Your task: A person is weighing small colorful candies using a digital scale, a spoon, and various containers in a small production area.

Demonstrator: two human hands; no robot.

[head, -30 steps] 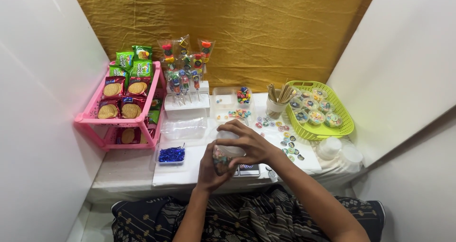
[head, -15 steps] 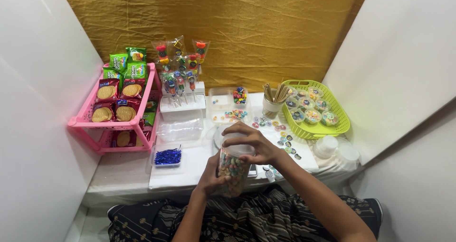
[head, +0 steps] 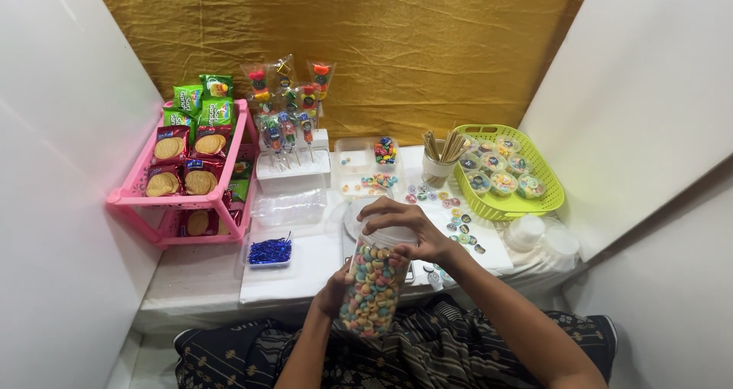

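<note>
A clear plastic jar (head: pixel 373 288) full of small pastel candies stands upright over my lap, just in front of the table's near edge. My left hand (head: pixel 334 290) wraps the jar's lower side from the left. Over the jar's white lid sits my right hand (head: pixel 403 225), its fingers curled down around the rim. Both forearms come up from the bottom of the view.
A pink rack (head: pixel 191 194) of biscuit packets stands at the left. Wrapped candy skewers (head: pixel 286 118) rise from a white stand. A green basket (head: pixel 534 202) of small filled cups sits at the right, beside a cup of wooden sticks (head: pixel 441 156). Blue twist ties (head: pixel 269 251) lie in a tray.
The jar has come toward me and lower, from above the table to over my lap. Both hands stay on it, right hand still on the lid.
</note>
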